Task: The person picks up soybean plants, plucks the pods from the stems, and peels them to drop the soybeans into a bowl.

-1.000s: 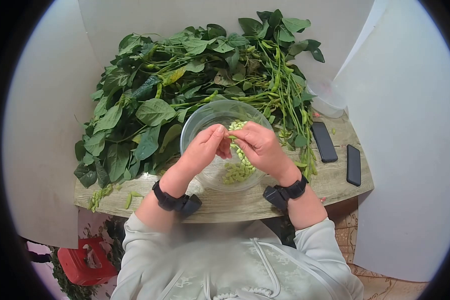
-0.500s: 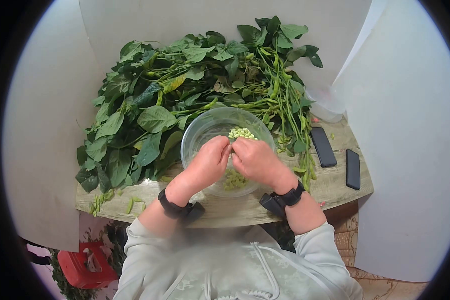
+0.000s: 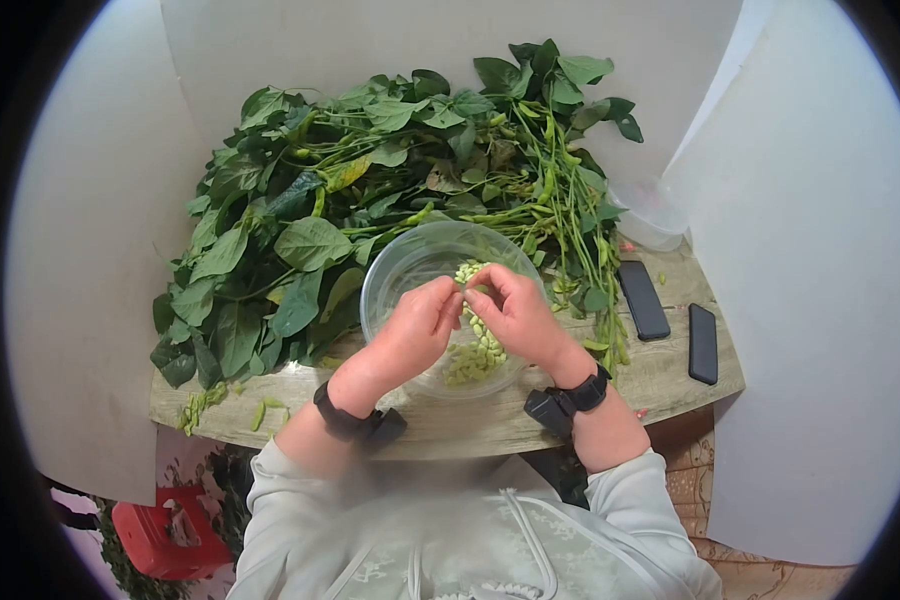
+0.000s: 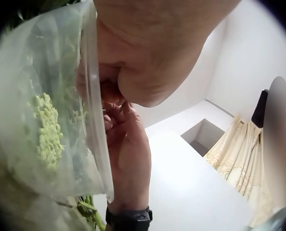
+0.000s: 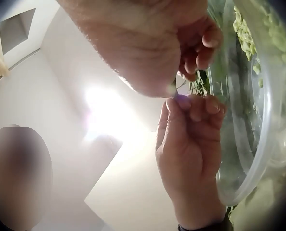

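Both hands meet over a clear plastic bowl [image 3: 375, 270], fingertips close together. My left hand [image 3: 420, 318] and my right hand [image 3: 518, 312] have thumbs and forefingers bent in a pinch. Between them a sliver of a green bean pod [image 5: 175, 87] shows in the right wrist view, mostly hidden by fingers. Shelled pale green beans [image 3: 485, 345] lie in a heap in the bowl, seen through its wall in the left wrist view as well.
Behind the bowl spreads a big pile of leafy bean plants [image 3: 310, 240] with pods on the stems. Loose pods [image 3: 202, 402] lie at the table's left. Two black phones [image 3: 644, 300] and a clear tub [image 3: 652, 215] stand at the right. A red stool [image 3: 170, 535] is below left.
The hands came closer together with fingers curled, then the right hand turned slightly outward, uncovering more beans. A green pod tip visible earlier between the fingertips is now hidden in the head view.
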`<action>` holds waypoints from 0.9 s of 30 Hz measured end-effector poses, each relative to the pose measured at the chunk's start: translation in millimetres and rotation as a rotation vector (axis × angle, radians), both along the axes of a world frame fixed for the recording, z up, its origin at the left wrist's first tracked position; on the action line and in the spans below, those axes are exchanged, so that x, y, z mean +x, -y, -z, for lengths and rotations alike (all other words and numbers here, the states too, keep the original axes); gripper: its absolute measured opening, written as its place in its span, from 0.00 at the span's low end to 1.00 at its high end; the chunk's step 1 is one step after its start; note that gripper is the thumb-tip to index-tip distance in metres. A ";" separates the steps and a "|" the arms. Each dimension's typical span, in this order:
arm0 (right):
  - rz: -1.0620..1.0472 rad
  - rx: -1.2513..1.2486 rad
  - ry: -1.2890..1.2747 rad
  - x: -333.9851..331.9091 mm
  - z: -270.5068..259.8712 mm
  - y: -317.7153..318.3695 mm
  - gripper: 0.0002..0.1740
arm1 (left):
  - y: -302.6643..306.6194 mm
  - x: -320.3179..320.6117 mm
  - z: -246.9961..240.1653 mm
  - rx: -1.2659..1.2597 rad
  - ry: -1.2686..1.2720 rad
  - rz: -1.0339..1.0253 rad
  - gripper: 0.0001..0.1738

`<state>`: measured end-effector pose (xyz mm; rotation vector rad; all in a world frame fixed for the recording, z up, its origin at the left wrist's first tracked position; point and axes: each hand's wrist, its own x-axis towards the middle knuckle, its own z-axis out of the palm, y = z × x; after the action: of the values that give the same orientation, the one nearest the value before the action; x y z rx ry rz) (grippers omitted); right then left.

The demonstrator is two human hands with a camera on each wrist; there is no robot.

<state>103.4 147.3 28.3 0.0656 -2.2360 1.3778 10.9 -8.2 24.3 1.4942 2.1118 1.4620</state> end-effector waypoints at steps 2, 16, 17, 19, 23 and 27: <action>0.013 0.041 0.117 0.4 -2.5 -8.4 0.13 | -4.2 -1.6 6.7 0.065 -0.058 -0.056 0.06; -0.066 -0.049 0.286 -8.9 20.3 -1.5 0.14 | -0.9 9.9 5.1 -0.080 -0.248 -0.039 0.01; -0.052 -0.024 0.293 -7.1 17.3 0.0 0.14 | -1.1 11.0 5.4 -0.074 -0.271 -0.036 0.02; -0.039 0.000 0.299 -5.8 12.7 2.7 0.14 | -0.9 11.8 6.2 -0.069 -0.294 -0.033 0.03; -0.029 0.045 0.251 -6.3 14.7 3.9 0.14 | 0.5 12.1 9.1 -0.099 -0.308 -0.044 0.04; -0.045 -0.011 0.252 -6.0 15.4 4.3 0.12 | 0.9 12.1 8.7 -0.123 -0.315 -0.050 0.04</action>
<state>97.4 143.0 13.0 -0.0656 -2.4445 1.4939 22.9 -9.1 15.6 1.7304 2.3815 1.1476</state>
